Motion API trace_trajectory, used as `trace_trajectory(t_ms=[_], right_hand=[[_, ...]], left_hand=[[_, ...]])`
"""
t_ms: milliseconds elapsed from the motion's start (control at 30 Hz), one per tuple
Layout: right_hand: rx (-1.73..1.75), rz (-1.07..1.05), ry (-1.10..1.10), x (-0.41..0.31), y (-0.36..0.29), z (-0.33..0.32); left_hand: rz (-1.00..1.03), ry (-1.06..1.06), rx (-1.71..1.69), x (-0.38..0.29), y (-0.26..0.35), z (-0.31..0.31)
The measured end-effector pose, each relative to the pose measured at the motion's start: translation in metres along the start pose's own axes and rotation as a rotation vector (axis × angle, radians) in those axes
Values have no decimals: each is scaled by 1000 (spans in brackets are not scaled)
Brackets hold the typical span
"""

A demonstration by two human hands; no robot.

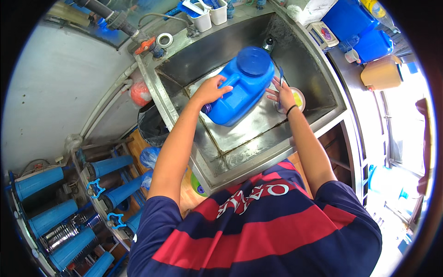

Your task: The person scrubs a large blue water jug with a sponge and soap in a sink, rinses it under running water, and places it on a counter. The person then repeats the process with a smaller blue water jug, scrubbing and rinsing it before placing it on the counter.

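A blue plastic jug (238, 93) with a wide dark-blue screw cap (255, 61) lies tilted inside a stainless steel sink (242, 147). My left hand (211, 90) grips it around the moulded handle, on the jug's left side. Beside its right side is my right hand (284, 95), fingers spread; contact with the jug is unclear. A slender blue-handled tool (281, 73) shows by the right hand, partly hidden by it. Under that wrist sits a small round dish (301, 97) with a yellow-green sponge (297, 99). A purple cap (206, 108) shows at the jug's lower left.
White holders (202, 22) with brushes stand on the sink's back ledge, near an orange-handled valve (145, 45). A dark bottle-like fitting (268, 44) sits in the far corner. Blue containers (349, 19) and a tan jug (382, 73) are at right; blue filter housings (39, 182) line the left.
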State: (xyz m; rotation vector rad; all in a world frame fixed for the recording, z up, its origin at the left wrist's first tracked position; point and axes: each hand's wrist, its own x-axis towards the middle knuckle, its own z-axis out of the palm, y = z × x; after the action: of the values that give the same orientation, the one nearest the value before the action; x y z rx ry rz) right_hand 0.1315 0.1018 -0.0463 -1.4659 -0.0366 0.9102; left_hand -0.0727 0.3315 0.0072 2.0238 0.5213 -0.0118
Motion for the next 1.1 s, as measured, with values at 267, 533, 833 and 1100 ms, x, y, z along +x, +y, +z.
trace_trajectory(t_ms=[267,533,833,1100], right_hand=[[-535,-15,-169,-25,-29,-75],[-836,-701,-325,-85,-27,-31],[-928,-720,-300,-80,-25,-11],[-980,-688,-314,-80,-35,-4]], left_hand=[[-298,731,-550,10,13,89],[-80,1168,-787,38,12,108],[-71,1155,-748,31,15,114],[-65,1111,-754,25,17,116]])
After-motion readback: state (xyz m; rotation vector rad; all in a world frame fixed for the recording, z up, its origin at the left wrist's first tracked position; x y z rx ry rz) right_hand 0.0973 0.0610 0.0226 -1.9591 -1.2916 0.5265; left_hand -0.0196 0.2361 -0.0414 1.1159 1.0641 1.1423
